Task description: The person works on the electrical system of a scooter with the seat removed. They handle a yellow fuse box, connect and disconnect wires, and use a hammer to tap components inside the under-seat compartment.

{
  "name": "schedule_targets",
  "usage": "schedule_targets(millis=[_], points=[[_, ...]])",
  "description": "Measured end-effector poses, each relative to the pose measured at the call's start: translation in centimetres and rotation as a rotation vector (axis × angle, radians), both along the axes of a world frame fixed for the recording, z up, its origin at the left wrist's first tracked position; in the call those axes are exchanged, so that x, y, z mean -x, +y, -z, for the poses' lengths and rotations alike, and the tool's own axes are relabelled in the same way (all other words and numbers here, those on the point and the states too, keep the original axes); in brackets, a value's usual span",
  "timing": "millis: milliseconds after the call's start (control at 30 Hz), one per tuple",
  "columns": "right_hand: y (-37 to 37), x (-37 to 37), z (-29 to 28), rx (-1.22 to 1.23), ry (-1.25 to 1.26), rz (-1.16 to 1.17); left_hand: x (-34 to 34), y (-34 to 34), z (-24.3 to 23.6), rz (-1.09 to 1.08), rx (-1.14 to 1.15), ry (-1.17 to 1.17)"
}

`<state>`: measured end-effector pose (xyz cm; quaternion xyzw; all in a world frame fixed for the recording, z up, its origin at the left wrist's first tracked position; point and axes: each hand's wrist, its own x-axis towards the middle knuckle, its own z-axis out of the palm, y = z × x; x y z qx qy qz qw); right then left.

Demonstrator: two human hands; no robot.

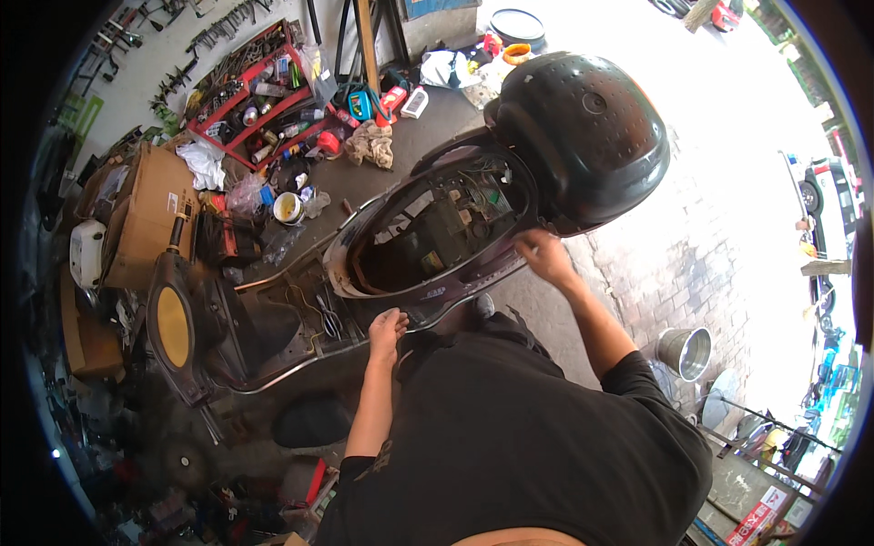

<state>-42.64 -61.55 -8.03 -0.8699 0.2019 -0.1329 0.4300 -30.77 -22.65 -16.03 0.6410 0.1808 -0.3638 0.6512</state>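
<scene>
Scooter: on the shop floor, seat tipped up, open bay between both hands.
Body rim: the edge both hands work on; it looks like stiff, smooth plastic, probably brittle at the tabs, best held along the lip rather than by a corner.
Right hand: grip curled over the rim just under the seat; whether it pinches anything, I cannot tell.
Left hand: fingers loosely bent, touching the lower rim, nothing held that I can see.
Seat: likely heavy, hinged.
Beyond left hand: pliers, cardboard box, red rack.
Beyond right hand: steel bucket.
</scene>
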Motion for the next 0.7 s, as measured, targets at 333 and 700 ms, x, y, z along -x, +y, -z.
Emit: schedule_targets(millis=[333,700], points=[[-12.7,-3.1,-13.2,0.756,-0.245,0.32,0.3,-2.1,-0.4,0.072,0.031,-0.028],[-12.5,-6.1,-11.3,1.195,0.19,0.528,-7.6,8.0,-4.7,0.014,-0.061,-0.334]])
